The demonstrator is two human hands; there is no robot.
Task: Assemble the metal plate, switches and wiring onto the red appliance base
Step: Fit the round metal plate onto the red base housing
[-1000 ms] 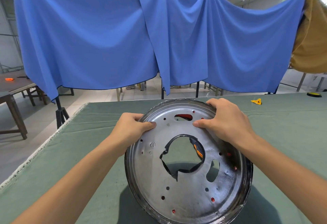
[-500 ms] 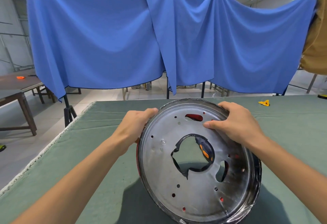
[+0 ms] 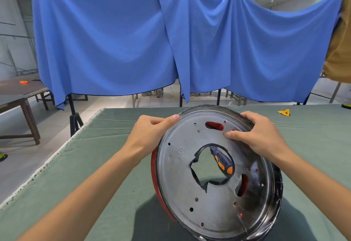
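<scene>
Blue cloth (image 3: 114, 41) hangs behind the bench (image 3: 114, 164). Both hands, left hand (image 3: 150, 134) and right hand (image 3: 260, 136), grip the tilted metal plate (image 3: 214, 193) over the red base (image 3: 154, 172), mid-bench. Seating seems underway; next, align holes.

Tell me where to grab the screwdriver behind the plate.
Probably the screwdriver handle, the only part showing, taken from behind the tilted metal plate. It shows only through the jagged centre hole, which would catch fingers. Both the left hand and right hand hold the upper rim.
</scene>
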